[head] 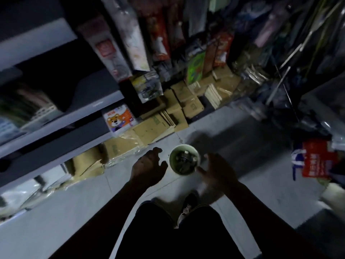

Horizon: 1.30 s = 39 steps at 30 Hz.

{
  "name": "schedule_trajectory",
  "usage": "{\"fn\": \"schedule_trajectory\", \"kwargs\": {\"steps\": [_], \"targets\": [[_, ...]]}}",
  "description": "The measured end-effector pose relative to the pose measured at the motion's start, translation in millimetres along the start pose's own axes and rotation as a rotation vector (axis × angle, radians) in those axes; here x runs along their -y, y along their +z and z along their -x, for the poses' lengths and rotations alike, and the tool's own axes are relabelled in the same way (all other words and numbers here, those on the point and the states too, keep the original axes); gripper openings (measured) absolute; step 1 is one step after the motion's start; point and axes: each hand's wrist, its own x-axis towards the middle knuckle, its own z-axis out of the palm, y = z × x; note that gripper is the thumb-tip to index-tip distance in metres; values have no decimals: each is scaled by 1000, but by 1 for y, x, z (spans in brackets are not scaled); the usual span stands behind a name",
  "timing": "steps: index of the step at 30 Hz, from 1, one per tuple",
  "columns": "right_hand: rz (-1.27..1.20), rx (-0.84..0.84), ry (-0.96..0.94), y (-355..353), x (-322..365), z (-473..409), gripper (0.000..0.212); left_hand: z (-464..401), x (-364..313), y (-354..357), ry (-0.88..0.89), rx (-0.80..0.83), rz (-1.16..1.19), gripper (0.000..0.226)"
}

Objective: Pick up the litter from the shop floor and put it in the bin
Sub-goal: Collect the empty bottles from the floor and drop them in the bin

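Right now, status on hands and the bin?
Left hand open, right hand open, both empty. Bin between them, litter inside. Nothing blocking.

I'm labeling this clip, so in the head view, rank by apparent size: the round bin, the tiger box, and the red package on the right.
1. red package
2. tiger box
3. bin

The last two look nearly alike; their order is unsure.

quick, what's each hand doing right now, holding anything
Left hand: open, fingers loosely curled, holding nothing, beside the bin.
Right hand: open, blurred, nothing visible in it.
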Motion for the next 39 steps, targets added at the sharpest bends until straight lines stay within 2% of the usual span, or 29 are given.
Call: {"fn": "schedule_trajectory", "kwargs": {"steps": [6, 11, 18, 25, 31, 39], "targets": [[-29, -50, -191, -1, 53, 32, 46, 78, 39, -33, -122, -203, 71, 51], [84, -23, -323, 15, 117, 60, 47, 161, 92, -42, -319, -343, 156, 48], [247, 144, -582, 67, 203, 124, 49, 308, 165, -22, -665, -493, 298, 48], [411, 297, -817, 122, 274, 187, 49, 429, 195, 18, -985, -567, 448, 47], [502, 406, -989, 162, 320, 213, 50, 480, 206, 27, -1189, -632, 512, 47], [568, 570, -1145, 213, 387, 191, 50, 488, 227, 18, -1401, -662, 542, 48]]}}
